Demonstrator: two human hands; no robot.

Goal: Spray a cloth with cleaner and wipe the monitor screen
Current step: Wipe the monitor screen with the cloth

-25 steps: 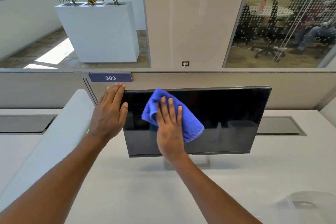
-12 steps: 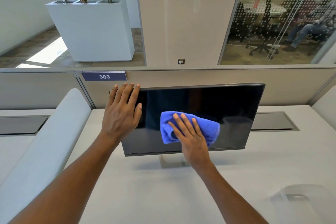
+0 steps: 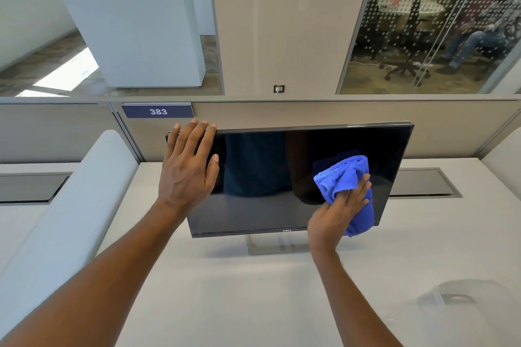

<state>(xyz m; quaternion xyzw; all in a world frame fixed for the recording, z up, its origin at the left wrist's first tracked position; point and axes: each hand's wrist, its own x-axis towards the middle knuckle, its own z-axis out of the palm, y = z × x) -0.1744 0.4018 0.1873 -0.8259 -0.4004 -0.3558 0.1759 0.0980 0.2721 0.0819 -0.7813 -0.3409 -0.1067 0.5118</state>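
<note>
monitor (image 3: 267, 177) on desk (image 3: 253, 290) | cloth (image 3: 345, 177) on screen R-low | partition (image 3: 310, 113) behind

One wide-angle view, worn on the person's head, looks forward and steeply down over the white table (image 3: 253, 290). The monitor (image 3: 267, 177) sits mid-frame within arm's reach, seen from just above its top edge. Both forearms run in from the bottom edge to the left hand (image 3: 186, 175) and right hand (image 3: 335, 214). Past the partition (image 3: 310, 113), the upper frame takes in the office floor (image 3: 56, 65).
</note>
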